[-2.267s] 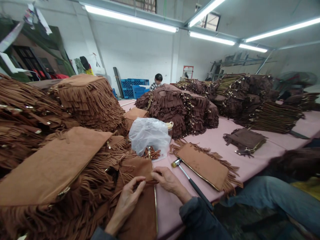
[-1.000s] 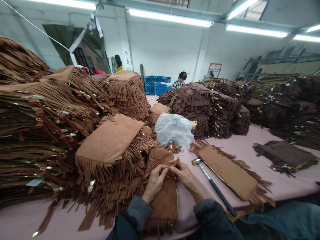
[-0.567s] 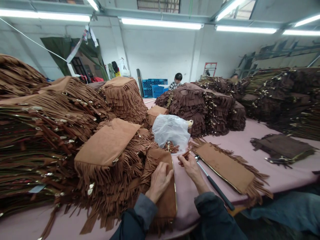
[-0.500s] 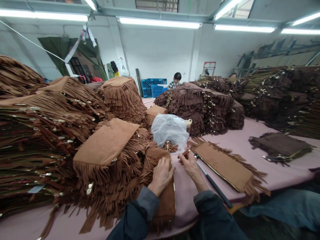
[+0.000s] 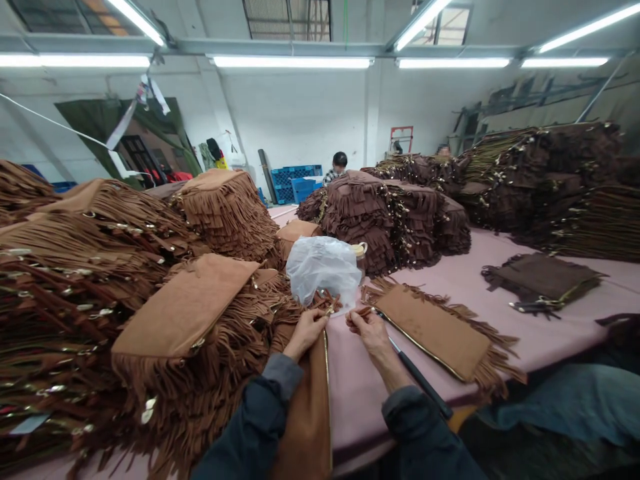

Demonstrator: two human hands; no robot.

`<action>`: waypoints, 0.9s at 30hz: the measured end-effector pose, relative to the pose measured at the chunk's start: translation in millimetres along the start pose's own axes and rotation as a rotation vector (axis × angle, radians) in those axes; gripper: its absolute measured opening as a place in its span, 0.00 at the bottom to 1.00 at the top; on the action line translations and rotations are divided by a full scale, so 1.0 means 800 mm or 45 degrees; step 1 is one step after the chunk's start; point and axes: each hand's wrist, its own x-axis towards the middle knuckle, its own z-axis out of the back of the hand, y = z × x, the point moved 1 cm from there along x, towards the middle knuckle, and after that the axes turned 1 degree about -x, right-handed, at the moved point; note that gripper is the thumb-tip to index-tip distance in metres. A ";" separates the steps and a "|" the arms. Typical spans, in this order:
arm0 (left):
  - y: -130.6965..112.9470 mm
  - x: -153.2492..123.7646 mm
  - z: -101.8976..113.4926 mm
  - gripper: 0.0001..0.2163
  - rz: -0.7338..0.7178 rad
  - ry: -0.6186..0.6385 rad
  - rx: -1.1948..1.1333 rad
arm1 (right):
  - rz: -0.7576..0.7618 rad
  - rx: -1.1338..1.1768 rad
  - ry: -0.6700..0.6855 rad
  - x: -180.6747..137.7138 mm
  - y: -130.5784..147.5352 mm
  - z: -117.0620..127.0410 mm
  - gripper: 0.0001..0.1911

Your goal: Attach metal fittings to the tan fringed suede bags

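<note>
At the near edge of the pink table (image 5: 480,293), a tan suede bag (image 5: 307,407) lies flat with its gold zipper running toward the person. The left hand (image 5: 310,327) has its fingertips pinched together at the zipper's far end. Just beside it, the right hand (image 5: 367,330) is closed on a small brown suede strip (image 5: 361,311). A hammer (image 5: 417,377) lies to the right of that wrist, beside another fringed bag (image 5: 430,327). A white plastic bag (image 5: 323,267) sits just beyond the hands.
</note>
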 end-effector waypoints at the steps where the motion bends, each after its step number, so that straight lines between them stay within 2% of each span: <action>1: 0.004 -0.006 -0.001 0.13 -0.022 0.026 -0.103 | -0.006 0.028 0.020 -0.001 0.000 -0.002 0.26; 5: 0.012 -0.028 -0.010 0.16 -0.078 0.132 -0.747 | 0.025 0.056 0.115 -0.010 0.002 -0.016 0.23; 7: 0.012 -0.034 -0.014 0.18 -0.075 0.164 -0.909 | 0.057 0.043 0.146 -0.014 0.002 -0.022 0.21; 12: 0.010 -0.039 -0.014 0.19 -0.090 0.165 -0.966 | 0.169 -0.021 0.116 -0.012 0.000 -0.027 0.18; 18: 0.010 -0.039 -0.014 0.14 -0.150 0.133 -0.930 | 0.167 -0.091 0.040 -0.004 -0.011 -0.031 0.19; 27: 0.017 -0.038 -0.021 0.14 -0.092 0.086 -0.899 | 0.240 -0.268 0.019 -0.011 -0.007 -0.043 0.18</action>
